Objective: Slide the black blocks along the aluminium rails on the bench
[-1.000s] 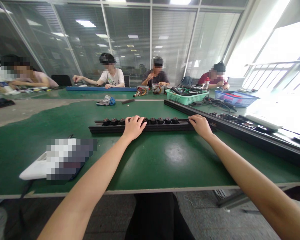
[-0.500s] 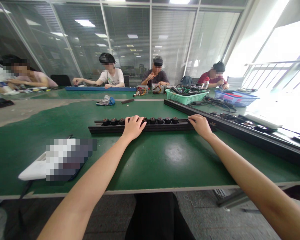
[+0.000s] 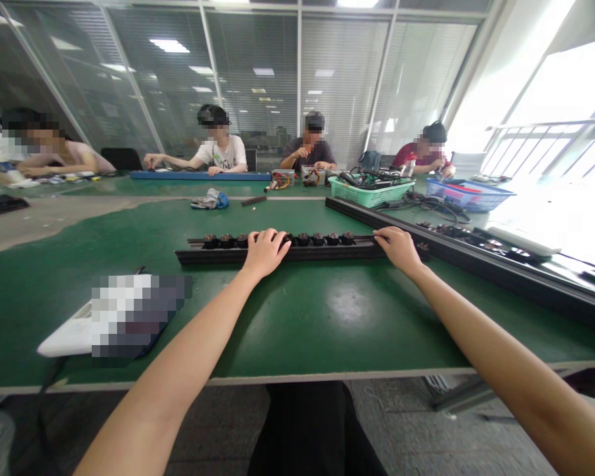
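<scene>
A long black channel (image 3: 322,254) lies crosswise on the green table in front of me. Along it runs a row of round black socket-like modules (image 3: 318,239) with brownish tops, joined by thin dark strips. My left hand (image 3: 268,252) is closed over the row left of its middle, fingers curled down behind it and hiding some modules. Toward the right end, my right hand (image 3: 395,244) pinches the thin dark strip (image 3: 363,237) beyond the last module. Its fingertips partly cover the strip's end.
A longer black rail (image 3: 476,258) slants across the right side. Behind are a green basket (image 3: 371,193) of cables, a blue basket (image 3: 469,198) and a grey-blue cloth (image 3: 210,199). A white device (image 3: 72,336) lies at front left. Several people work across the table.
Both hands keep the same places on the row and channel. Only a slight shift of the whole view shows.
</scene>
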Demonstrator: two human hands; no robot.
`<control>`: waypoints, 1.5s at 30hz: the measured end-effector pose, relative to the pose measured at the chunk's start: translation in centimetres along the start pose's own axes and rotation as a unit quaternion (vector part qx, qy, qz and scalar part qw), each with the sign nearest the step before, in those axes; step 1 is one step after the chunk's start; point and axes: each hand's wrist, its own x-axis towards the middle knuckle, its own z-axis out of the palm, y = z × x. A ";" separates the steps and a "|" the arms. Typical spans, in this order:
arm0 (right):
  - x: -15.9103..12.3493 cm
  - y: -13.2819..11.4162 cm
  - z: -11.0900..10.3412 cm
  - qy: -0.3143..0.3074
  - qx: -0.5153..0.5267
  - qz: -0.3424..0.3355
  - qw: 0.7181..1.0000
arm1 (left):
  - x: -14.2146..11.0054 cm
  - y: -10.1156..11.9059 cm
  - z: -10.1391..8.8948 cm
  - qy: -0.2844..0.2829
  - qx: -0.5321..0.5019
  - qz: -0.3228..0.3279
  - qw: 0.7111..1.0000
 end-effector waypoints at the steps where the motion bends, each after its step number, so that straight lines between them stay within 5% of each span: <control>1: 0.0 0.0 0.0 0.000 0.000 0.000 1.000 | 0.0 0.0 0.0 0.000 0.000 0.000 1.000; 45: 0.2 0.6 -0.3 -0.017 -0.003 -0.009 1.000 | -0.1 0.1 -0.2 -0.003 0.018 0.013 1.000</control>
